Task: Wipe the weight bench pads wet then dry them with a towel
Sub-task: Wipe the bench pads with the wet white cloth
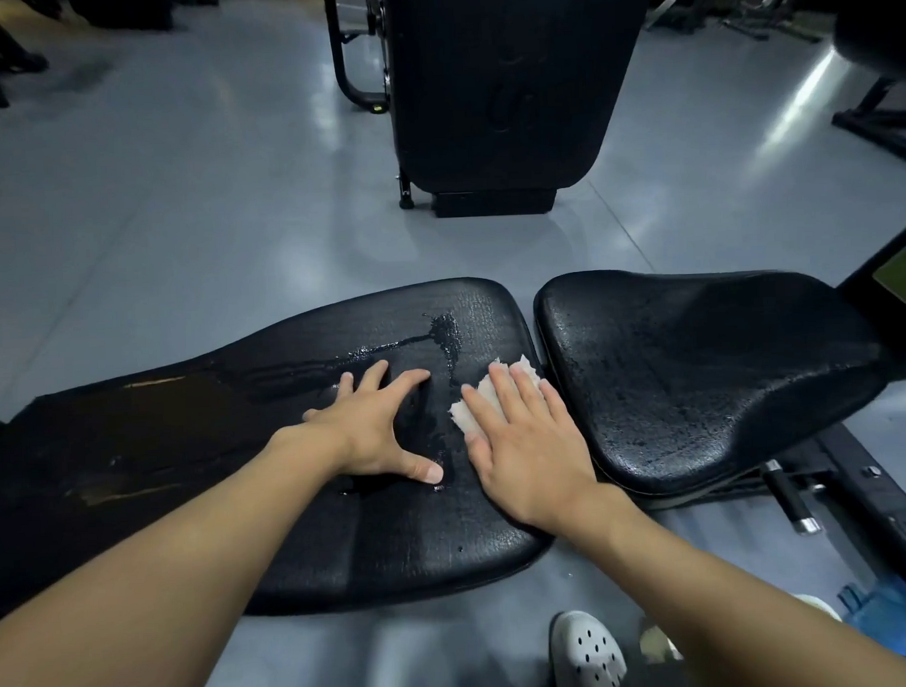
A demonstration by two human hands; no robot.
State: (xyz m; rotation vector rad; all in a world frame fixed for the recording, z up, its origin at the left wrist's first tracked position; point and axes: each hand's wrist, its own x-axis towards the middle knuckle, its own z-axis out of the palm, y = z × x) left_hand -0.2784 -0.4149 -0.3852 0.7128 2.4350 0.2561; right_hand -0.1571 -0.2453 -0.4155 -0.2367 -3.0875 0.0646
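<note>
A white perforated shoe (587, 657) stands on the grey floor (179, 224) at the bottom edge, with a blue object (882, 621), too blurred to identify, near it at the lower right. Two bare forearms reach forward from the lower corners onto a long black pad (345, 542). The left hand (377, 428) lies flat on the pad, palm down, fingers spread wide and holding nothing. Just beside it, the right hand (526, 443) also lies flat, its straight fingers pressing a crumpled white cloth (466, 412) against the pad close to the pad's right end; the cloth shows only at the fingertips and beside the index finger, the rest hidden under the palm. Beyond the hands, a shiny wet patch (442, 328) with a thin trail running left sits on the pad. A narrow gap separates this pad from the black seat (698, 376) to its right, whose surface glistens with droplets. A metal-tipped pin (790, 496) sticks out of the frame below the seat. Farther back, across open floor, a second bench (498, 84) stands with its dark padded back upright, a black tubular frame at its left side.
</note>
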